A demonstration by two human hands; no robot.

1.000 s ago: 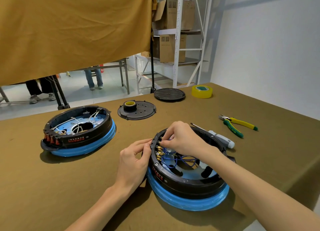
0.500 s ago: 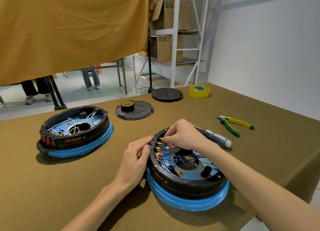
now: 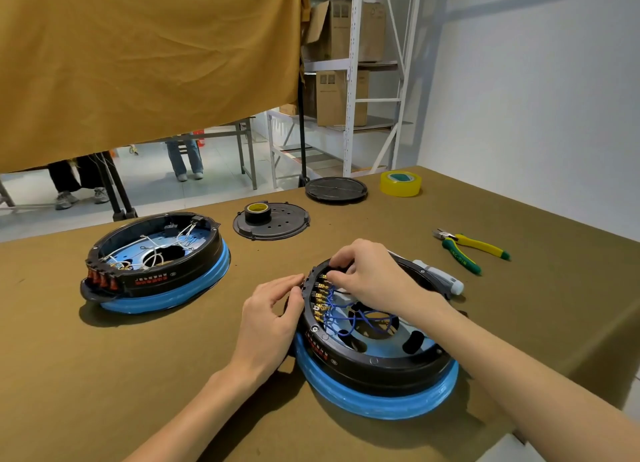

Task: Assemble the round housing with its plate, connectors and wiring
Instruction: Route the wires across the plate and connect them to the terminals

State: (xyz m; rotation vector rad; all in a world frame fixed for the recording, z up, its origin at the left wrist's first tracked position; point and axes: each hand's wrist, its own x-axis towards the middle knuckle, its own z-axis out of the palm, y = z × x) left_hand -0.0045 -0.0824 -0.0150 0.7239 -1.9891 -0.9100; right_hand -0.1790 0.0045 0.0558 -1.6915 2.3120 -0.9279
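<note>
— Where is the round housing (image 3: 374, 354)?
— It sits on the worktop (image 3: 145, 364), close to the person, on a blue ring.
— What does the left hand (image 3: 268, 318) do?
— Its fingers curl against the housing's outer rim.
— And the right hand (image 3: 372, 279)?
— It reaches inside. Its fingers pinch at the gold connectors (image 3: 320, 297), where the blue wiring (image 3: 360, 318) starts.
— What else is there?
— A second housing (image 3: 156, 264) lies to the left. Pliers (image 3: 471, 248) lie to the right.

Single view: a head-worn wide-angle camera looks forward and down from the person's position, close over the near edge of the olive cloth-covered table (image 3: 104, 375). Both forearms enter from the bottom edge. The upper frame reaches a white metal shelving rack (image 3: 356, 80) beyond.
</note>
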